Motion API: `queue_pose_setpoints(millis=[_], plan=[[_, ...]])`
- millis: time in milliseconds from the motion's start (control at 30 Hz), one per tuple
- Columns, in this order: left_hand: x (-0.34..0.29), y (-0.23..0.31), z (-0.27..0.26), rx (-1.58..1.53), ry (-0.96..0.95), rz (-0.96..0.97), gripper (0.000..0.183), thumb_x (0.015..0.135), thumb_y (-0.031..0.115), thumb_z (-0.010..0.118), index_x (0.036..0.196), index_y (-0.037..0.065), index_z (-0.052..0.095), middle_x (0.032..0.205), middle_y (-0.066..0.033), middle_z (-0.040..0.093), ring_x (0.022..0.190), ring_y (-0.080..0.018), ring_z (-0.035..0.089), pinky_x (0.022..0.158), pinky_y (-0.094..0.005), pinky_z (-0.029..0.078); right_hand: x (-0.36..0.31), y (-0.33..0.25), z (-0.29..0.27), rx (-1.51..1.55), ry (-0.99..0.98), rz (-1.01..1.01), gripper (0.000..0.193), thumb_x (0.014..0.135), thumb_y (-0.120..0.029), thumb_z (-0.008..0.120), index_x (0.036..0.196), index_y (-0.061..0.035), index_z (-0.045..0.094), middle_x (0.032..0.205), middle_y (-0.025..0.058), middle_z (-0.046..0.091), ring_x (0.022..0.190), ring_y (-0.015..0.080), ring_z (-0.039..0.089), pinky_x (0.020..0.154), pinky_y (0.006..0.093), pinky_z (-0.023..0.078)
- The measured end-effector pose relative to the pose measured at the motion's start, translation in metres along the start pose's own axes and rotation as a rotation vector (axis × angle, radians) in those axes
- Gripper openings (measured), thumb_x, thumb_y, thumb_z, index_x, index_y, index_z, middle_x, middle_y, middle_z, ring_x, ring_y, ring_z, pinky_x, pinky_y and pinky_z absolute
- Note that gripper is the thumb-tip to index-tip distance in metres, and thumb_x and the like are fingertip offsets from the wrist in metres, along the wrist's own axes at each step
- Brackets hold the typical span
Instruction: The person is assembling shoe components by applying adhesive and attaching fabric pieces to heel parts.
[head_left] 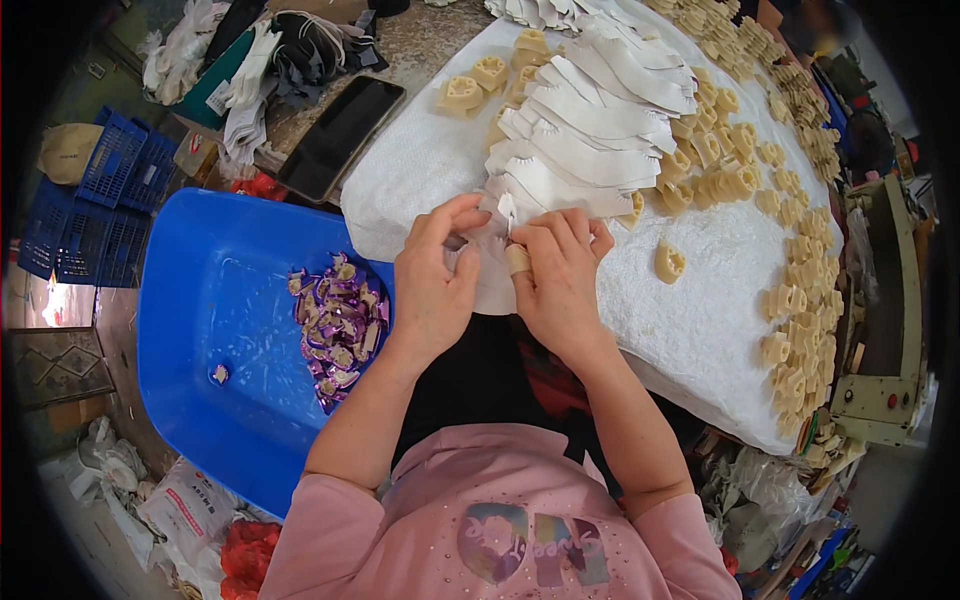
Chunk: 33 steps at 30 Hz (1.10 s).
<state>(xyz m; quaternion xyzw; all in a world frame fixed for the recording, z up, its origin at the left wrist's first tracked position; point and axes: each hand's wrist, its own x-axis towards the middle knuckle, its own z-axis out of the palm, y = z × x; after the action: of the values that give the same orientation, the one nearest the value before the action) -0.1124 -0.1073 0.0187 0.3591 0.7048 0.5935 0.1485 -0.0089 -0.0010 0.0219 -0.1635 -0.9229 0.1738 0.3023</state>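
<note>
A white sheet piece (495,295) lies at the near edge of the cloth-covered table, between my two hands. My left hand (432,285) grips its left side with curved fingers and thumb. My right hand (558,275) has its fingers closed on the right side, and a beige wrap (518,258) circles one of its digits. What lies under my fingertips is partly hidden. Just beyond, a fanned row of overlapping white cut pieces (585,130) with wavy, slit edges runs away from me. A single beige moulded piece (670,262) sits to the right of my right hand.
Left of me stands a blue tub (190,330) with shiny purple-and-beige pieces (340,330). A dark phone (342,135) rests past its far rim. Many beige moulded pieces (800,320) line the right side of the white cloth (700,340). Blue crates (125,165) are stacked far left.
</note>
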Motion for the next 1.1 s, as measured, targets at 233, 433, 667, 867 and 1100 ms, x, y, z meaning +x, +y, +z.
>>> queue_pose_setpoints(millis=[233, 433, 667, 867, 1100], plan=[[0.005, 0.006, 0.001, 0.161, -0.055, 0.057, 0.046, 0.072, -0.004, 0.061, 0.117, 0.007, 0.056, 0.093, -0.0059, 0.063, 0.096, -0.0240, 0.051, 0.090, -0.0353, 0.037, -0.002, 0.006, -0.004, 0.065, -0.004, -0.004, 0.025, 0.069, -0.001, 0.062, 0.093, -0.0063, 0.057, 0.094, 0.0083, 0.054, 0.095, 0.0275, 0.047, 0.090, 0.0452, 0.026], [0.006, 0.005, 0.002, 0.251, -0.053, 0.116, 0.039, 0.072, -0.005, 0.066, 0.110, 0.006, 0.062, 0.086, -0.0078, 0.058, 0.084, -0.0204, 0.057, 0.080, -0.0314, 0.045, -0.004, 0.011, -0.004, 0.176, 0.051, 0.016, 0.024, 0.070, 0.003, 0.060, 0.092, -0.0051, 0.057, 0.089, 0.0087, 0.055, 0.092, 0.0282, 0.049, 0.089, 0.0433, 0.029], [0.005, 0.005, 0.004, 0.342, -0.019, 0.155, 0.023, 0.074, -0.002, 0.067, 0.094, 0.004, 0.058, 0.087, -0.0094, 0.057, 0.083, -0.0232, 0.057, 0.078, -0.0334, 0.046, -0.006, 0.017, -0.008, 0.263, 0.084, 0.077, 0.024, 0.069, 0.004, 0.061, 0.091, -0.0036, 0.056, 0.086, 0.0107, 0.056, 0.088, 0.0304, 0.050, 0.079, 0.0394, 0.038], [0.006, 0.001, 0.004, 0.353, -0.004, 0.165, 0.019, 0.075, -0.002, 0.065, 0.091, 0.003, 0.056, 0.088, -0.0103, 0.056, 0.083, -0.0241, 0.057, 0.076, -0.0338, 0.046, -0.011, 0.029, -0.015, 0.304, 0.223, 0.156, 0.017, 0.074, 0.005, 0.058, 0.090, -0.0011, 0.056, 0.087, 0.0122, 0.057, 0.081, 0.0283, 0.055, 0.070, 0.0353, 0.046], [0.006, -0.006, 0.002, 0.355, 0.025, 0.224, 0.016, 0.075, -0.004, 0.062, 0.089, 0.002, 0.057, 0.086, -0.0107, 0.057, 0.081, -0.0241, 0.057, 0.074, -0.0319, 0.047, -0.030, 0.052, -0.048, 0.731, 0.628, 0.563, 0.009, 0.086, 0.001, 0.055, 0.094, 0.0013, 0.056, 0.090, 0.0028, 0.055, 0.080, 0.0074, 0.052, 0.072, 0.0215, 0.043]])
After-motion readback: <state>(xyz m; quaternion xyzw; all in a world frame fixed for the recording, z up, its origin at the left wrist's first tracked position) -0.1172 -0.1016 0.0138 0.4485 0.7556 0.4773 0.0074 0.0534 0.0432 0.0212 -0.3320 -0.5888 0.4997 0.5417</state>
